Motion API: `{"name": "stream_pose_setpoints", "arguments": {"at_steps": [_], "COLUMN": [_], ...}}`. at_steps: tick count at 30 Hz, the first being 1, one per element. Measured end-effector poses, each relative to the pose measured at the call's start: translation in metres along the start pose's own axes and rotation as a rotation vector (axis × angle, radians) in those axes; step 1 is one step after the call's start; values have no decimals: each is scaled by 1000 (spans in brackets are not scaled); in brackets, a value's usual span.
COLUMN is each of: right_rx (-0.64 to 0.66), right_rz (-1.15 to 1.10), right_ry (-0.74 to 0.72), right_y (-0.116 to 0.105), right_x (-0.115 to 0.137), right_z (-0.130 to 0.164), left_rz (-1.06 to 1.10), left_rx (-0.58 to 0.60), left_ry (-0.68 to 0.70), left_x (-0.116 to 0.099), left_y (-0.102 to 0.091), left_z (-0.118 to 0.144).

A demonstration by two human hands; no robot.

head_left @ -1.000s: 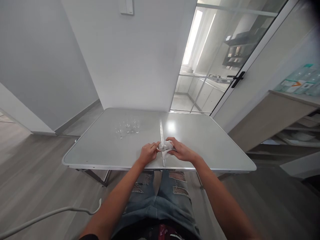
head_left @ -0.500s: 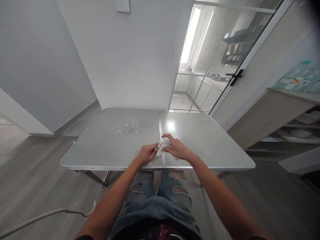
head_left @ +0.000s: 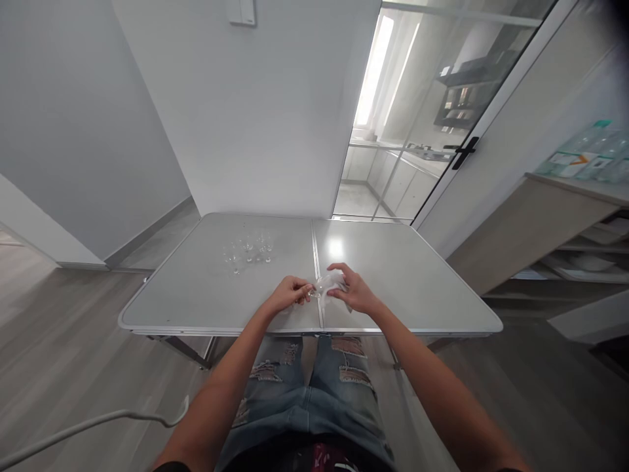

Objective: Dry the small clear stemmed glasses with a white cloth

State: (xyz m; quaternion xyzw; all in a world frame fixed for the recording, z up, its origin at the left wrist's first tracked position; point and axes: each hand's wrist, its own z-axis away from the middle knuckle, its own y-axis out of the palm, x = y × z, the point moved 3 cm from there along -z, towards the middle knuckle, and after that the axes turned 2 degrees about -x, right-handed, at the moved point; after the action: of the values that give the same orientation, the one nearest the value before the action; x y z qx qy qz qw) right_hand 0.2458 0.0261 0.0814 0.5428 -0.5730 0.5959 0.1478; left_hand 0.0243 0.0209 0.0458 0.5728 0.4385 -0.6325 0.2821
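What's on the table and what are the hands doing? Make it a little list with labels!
left hand: pinches a small clear glass, hard to make out
right hand: holds a white cloth against that glass
table: grey folding top with a seam down the middle
small glasses: clear, standing in a cluster on the far left half
glass door: behind the table

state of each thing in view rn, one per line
left hand: pinching a small clear glass
right hand: holding a white cloth against the glass
cluster of small clear glasses: upright, untouched
grey folding table: unfolded
glass door: cannot tell
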Motion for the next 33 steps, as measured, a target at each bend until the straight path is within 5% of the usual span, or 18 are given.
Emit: {"name": "stream_pose_setpoints", "arguments": {"at_steps": [3, 7, 15, 22, 28, 33], "right_rx": [-172, -287, 257, 72, -151, -76], "right_rz": [-172, -152, 77, 3, -79, -253], "right_ry": [156, 254, -114, -27, 26, 170], "right_y": [4, 8, 0, -1, 2, 2], "right_x": [1, -5, 8, 8, 1, -4], "right_z": [-3, -8, -8, -2, 2, 0], "left_rz": [-285, -501, 199, 389, 33, -549], "left_rx": [-203, -320, 104, 79, -116, -336], "left_ry": [157, 213, -130, -224, -16, 229], "left_x": [0, 8, 10, 15, 13, 5], "left_y": [5, 13, 8, 4, 3, 10], "left_z": [2, 4, 3, 7, 8, 11]}}
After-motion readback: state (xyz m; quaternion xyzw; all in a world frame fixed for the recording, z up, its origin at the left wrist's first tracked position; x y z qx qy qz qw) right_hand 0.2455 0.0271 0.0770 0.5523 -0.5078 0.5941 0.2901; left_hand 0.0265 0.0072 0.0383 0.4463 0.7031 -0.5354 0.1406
